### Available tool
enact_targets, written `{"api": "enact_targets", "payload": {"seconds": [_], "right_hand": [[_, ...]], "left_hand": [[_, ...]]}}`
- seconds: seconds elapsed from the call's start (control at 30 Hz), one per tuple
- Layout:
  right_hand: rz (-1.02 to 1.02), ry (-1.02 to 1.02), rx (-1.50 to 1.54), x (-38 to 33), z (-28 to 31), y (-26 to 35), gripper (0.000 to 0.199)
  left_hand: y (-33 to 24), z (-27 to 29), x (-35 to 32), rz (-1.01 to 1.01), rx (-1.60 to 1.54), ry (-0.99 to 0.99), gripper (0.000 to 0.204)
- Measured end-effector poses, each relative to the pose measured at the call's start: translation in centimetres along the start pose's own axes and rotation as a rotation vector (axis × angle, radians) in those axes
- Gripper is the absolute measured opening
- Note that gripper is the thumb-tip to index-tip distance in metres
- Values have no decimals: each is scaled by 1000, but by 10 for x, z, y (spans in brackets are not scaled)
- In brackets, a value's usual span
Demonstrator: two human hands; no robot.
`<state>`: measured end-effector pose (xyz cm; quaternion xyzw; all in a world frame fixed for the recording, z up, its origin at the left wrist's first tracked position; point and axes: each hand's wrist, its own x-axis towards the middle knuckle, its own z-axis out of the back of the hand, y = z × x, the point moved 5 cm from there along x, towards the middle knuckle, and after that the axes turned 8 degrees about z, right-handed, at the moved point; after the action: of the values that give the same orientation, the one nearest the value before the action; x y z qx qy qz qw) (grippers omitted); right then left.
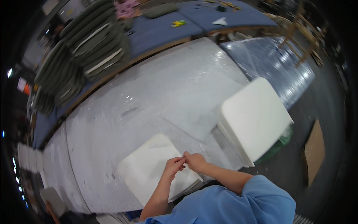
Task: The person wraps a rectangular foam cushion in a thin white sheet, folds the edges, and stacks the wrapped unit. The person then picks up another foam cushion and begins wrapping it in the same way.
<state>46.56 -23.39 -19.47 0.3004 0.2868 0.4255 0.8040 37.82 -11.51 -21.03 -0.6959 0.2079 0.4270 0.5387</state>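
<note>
My left hand point(173, 167) and my right hand point(195, 162) meet at the fingertips above a white square pad with rounded corners point(143, 168). Fingers on both hands are curled and pinched together. Whatever they hold, if anything, is too small to make out. The pad lies flat at the near edge of a table wrapped in clear plastic film point(112, 130). To the right of my hands stands a stack of similar white pads point(257, 119), its top one facing up.
Grey-green cushions point(93, 41) are piled at the far left on a blue-topped table point(160, 31), which also bears a yellow-green item point(179, 23). A film-wrapped blue surface point(272, 67) and cardboard point(314, 153) lie right. Another person's hand point(49, 207) touches a pale pad, lower left.
</note>
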Motion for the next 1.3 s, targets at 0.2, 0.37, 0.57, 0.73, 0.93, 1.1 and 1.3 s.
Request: {"api": "enact_targets", "payload": {"seconds": [0.2, 0.37, 0.57, 0.73, 0.93, 1.1, 1.3], "right_hand": [[93, 127, -56, -58, 6, 26, 19], [180, 1, 88, -116, -6, 36, 14], [152, -219, 115, -194, -20, 30, 18], [88, -393, 171, -245, -7, 16, 16], [-99, -828, 248, -314, 64, -57, 15], [-446, -1164, 389, -393, 136, -177, 14], [-668, -1214, 286, -450, 240, -326, 13]], "left_hand": [[42, -23, -47, 51, -92, 12, 19], [80, -31, -79, 147, -208, 179, 18], [113, -61, -103, 188, -164, 337, 20], [140, -95, -121, 249, -159, 405, 31], [133, -119, -116, 255, -34, 300, 38], [94, -167, -78, 265, 57, 207, 38], [13, -298, -31, -40, 290, -106, 54]]}}
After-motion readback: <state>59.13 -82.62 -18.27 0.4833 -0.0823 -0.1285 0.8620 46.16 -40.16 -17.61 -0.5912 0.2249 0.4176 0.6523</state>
